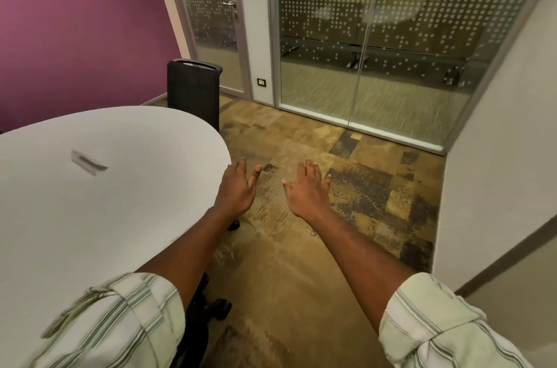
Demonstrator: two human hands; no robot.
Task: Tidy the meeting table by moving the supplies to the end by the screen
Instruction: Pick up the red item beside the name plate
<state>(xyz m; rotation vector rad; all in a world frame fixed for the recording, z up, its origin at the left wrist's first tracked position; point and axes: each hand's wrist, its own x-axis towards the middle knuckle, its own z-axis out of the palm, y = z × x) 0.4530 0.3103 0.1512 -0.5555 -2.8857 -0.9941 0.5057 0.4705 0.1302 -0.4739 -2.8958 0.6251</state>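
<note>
Beside the white table (105, 217), left hand (238, 188) and right hand (306, 191) hover over carpet (301, 262), grips wide, empty.

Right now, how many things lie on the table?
1: a small grey thing, too blurred to identify, toward the middle of the white table. The table runs off the left edge and the left sleeve covers part, so more may be hidden.

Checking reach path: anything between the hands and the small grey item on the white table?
Nothing visible. Only bare tabletop lies between the left hand and the grey item. The right hand hangs over the carpet, farther off.
</note>
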